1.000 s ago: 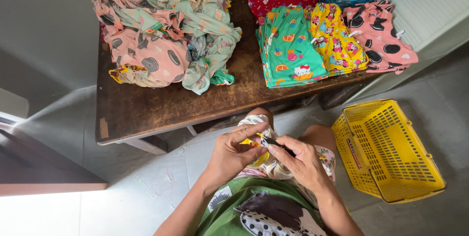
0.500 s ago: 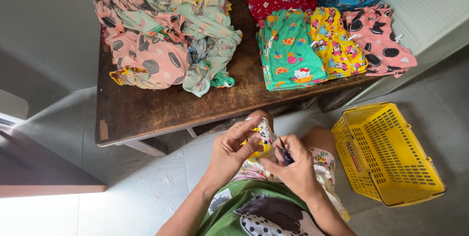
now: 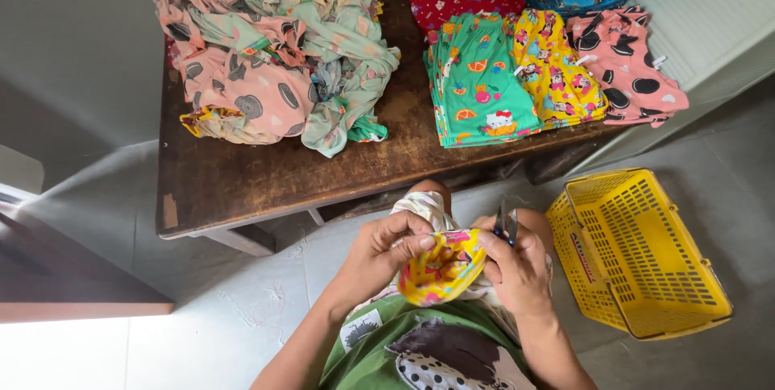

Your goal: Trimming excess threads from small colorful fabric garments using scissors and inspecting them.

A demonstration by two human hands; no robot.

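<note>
My left hand (image 3: 378, 254) pinches a small yellow patterned garment (image 3: 442, 267) bunched up over my lap. My right hand (image 3: 517, 269) rests against the same garment and grips a small pair of thread snips (image 3: 505, 224), blades pointing up. A pale printed cloth (image 3: 420, 209) lies over my knees under the hands. Both hands sit just in front of the dark wooden table (image 3: 242, 184).
On the table lie a loose heap of pink and mint clothes (image 3: 266, 59) at left and folded stacks at right: green (image 3: 478, 83), yellow (image 3: 559, 71), pink with black dots (image 3: 630, 67), red and blue behind. A yellow plastic basket (image 3: 638, 253) stands on the grey floor at right.
The yellow garment has been pulled up and bunched between both hands, showing more of its yellow side. The hands stay close together over the lap.
</note>
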